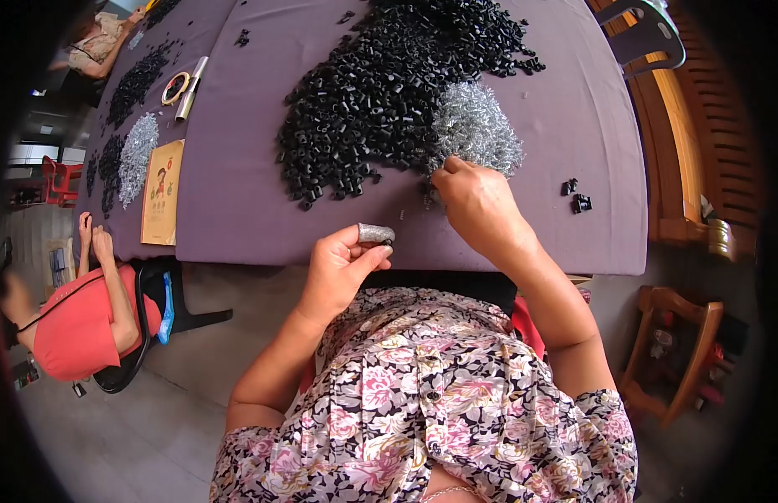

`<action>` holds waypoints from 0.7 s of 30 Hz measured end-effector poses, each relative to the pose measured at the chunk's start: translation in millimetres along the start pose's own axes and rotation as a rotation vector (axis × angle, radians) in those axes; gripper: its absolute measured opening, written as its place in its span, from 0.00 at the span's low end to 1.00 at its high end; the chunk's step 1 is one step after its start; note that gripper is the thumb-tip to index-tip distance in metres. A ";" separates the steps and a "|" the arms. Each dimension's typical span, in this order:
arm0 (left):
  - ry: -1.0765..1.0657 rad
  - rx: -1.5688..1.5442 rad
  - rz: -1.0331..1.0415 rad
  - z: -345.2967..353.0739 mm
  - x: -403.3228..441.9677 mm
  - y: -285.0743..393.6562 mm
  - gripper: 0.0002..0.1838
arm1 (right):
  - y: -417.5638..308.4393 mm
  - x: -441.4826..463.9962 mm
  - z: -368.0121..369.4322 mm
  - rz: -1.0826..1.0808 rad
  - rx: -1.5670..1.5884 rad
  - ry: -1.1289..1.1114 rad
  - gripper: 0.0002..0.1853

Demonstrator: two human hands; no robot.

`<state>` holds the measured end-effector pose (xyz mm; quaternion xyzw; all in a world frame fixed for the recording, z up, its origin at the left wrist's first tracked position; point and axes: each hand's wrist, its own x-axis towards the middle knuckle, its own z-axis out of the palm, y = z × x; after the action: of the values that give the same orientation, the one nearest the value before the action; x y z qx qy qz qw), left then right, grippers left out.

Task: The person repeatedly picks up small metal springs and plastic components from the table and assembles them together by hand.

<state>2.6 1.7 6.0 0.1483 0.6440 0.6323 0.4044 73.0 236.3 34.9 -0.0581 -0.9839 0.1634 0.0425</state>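
Note:
My left hand (pixel 338 267) is closed near the table's front edge, pinching a small black plastic part (pixel 387 244) between thumb and forefinger. Silvery tape (pixel 374 233) wraps that forefinger. At the near edge of a heap of small shiny metal pieces (pixel 479 126), my right hand (pixel 477 199) has its fingers pressed together; whatever they pinch is hidden. A large heap of black plastic parts (pixel 364 109) spreads to the left of the metal pieces and touches them.
Two black pieces (pixel 581 203) lie at the right on the purple tablecloth (pixel 238 168). Leftward are a yellow booklet (pixel 162 193), a tape roll (pixel 176 87), and another silvery pile (pixel 139 159). A person in red (pixel 83 331) sits at the left; another person's arm shows beyond. A wooden chair (pixel 669 352) stands right.

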 end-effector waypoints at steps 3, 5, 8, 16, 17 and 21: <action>-0.010 0.000 -0.005 -0.7 0.8 0.6 0.12 | 1.8 -3.2 1.2 0.003 0.061 0.040 0.11; -0.023 0.004 -0.018 0.2 2.6 3.4 0.13 | 5.9 -5.0 4.4 -0.011 0.107 0.070 0.10; -0.039 0.002 0.006 2.3 6.4 5.4 0.13 | 7.9 -7.2 -0.1 0.036 0.229 0.122 0.13; -0.033 0.029 -0.018 2.5 8.3 3.8 0.12 | 5.5 2.7 -2.7 0.004 0.385 0.193 0.17; -0.039 0.034 -0.024 2.1 9.5 3.8 0.12 | -2.9 10.7 -2.2 -0.020 0.412 0.189 0.17; -0.006 0.022 -0.024 0.8 3.9 8.3 0.10 | -23.0 42.2 15.7 -0.264 0.285 0.134 0.12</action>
<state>-2.0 6.2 12.6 0.1467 0.6515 0.6197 0.4123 27.3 215.1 30.4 0.0672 -0.9450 0.2895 0.1367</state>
